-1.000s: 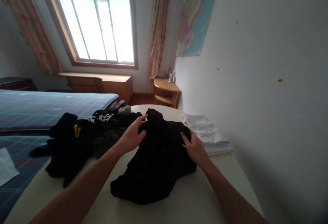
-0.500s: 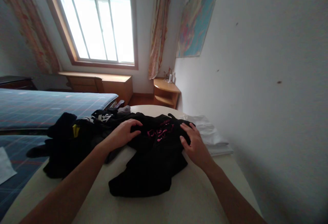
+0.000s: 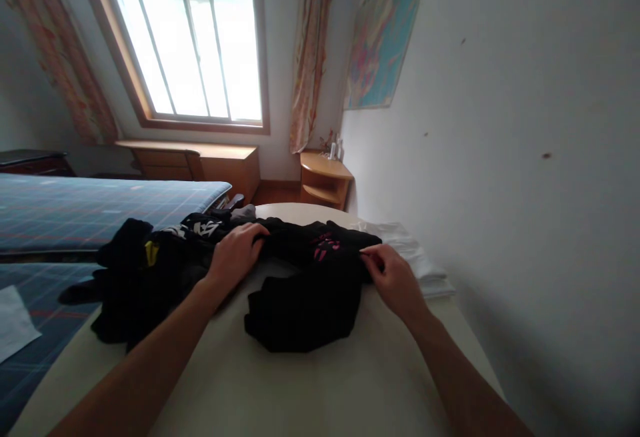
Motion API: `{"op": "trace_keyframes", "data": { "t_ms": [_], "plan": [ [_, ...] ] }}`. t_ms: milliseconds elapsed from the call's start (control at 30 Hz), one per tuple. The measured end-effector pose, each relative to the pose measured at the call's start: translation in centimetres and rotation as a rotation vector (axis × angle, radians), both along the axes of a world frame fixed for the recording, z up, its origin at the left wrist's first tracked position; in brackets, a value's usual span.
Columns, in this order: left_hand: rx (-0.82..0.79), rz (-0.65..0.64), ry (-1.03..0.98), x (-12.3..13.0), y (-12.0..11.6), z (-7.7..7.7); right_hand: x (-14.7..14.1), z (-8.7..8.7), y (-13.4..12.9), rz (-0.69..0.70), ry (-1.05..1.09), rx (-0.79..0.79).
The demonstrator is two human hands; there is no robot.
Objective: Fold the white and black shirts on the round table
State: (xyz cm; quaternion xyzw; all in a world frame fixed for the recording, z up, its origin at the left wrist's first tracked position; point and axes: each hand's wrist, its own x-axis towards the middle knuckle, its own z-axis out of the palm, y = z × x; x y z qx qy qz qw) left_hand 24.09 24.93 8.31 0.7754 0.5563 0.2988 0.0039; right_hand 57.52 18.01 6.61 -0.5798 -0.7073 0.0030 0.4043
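Note:
A black shirt (image 3: 305, 310) with a pink print lies crumpled on the pale round table (image 3: 280, 390). Its far edge is pinched at the left between the fingers of my left hand (image 3: 237, 255); the fingertips are partly hidden in the dark cloth. On the other side my right hand (image 3: 395, 276) has thumb and forefinger closed on the shirt's right edge. Left of my left hand is a heap of dark clothes (image 3: 140, 290) with white lettering and a yellow patch. Just beyond my right hand sits a stack of folded white cloth (image 3: 413, 250).
A bed with a blue plaid mattress (image 3: 100, 207) stands to the left. Along the right runs a white wall (image 3: 525, 237). Beyond the table are a small wooden corner shelf (image 3: 325, 167) and a wooden desk (image 3: 225, 152) under the window.
Both hands have gone from open fingers over the shirt to closed on its edges. The shirt's near part has shifted up and to the right, and its print is partly covered.

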Motion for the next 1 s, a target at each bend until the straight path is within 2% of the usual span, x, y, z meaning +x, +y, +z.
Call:
{"op": "trace_keyframes", "data": {
  "t_ms": [100, 167, 233, 333, 433, 467, 533, 667, 767, 867, 1000],
  "plan": [
    [0.091, 0.193, -0.072, -1.4, 0.9, 0.3, 2.4, -0.4, 0.8, -0.192, 0.013, 0.118],
    [0.122, 0.163, -0.094, -1.3, 1.0, 0.4, 3.1, -0.8, 1.2, -0.202, -0.028, 0.145],
    [0.169, 0.041, -0.083, -0.3, 0.4, 0.4, 2.7, -0.9, 1.1, -0.109, -0.085, 0.164],
    [0.178, -0.229, -0.03, 1.9, -1.1, 0.3, 0.4, -0.6, 0.2, 0.12, -0.188, 0.166],
    [-0.001, -0.517, 0.043, 3.5, -2.3, -0.5, -2.0, -0.4, -0.8, 0.309, -0.298, 0.112],
    [-0.071, -0.569, 0.074, 3.7, -2.4, -1.0, -2.4, -0.5, -0.9, 0.351, -0.325, 0.088],
    [-0.165, -0.589, 0.125, 3.8, -2.4, -2.0, -2.8, -0.9, -0.9, 0.391, -0.351, 0.046],
    [-0.19, -0.516, 0.169, 3.5, -1.7, -3.2, -1.6, -1.8, 0.1, 0.357, -0.293, 0.001],
    [-0.154, -0.39, 0.148, 3.3, -1.5, -2.6, -0.2, -1.7, 0.5, 0.314, -0.183, -0.035],
    [-0.052, -0.151, 0.048, 2.3, -1.1, -1.1, 1.3, -1.0, 0.5, 0.199, -0.068, 0.024],
    [0.06, 0.204, -0.105, -0.1, 0.2, 0.4, 3.5, -0.5, 0.7, -0.064, 0.086, 0.169]
  ]
}}
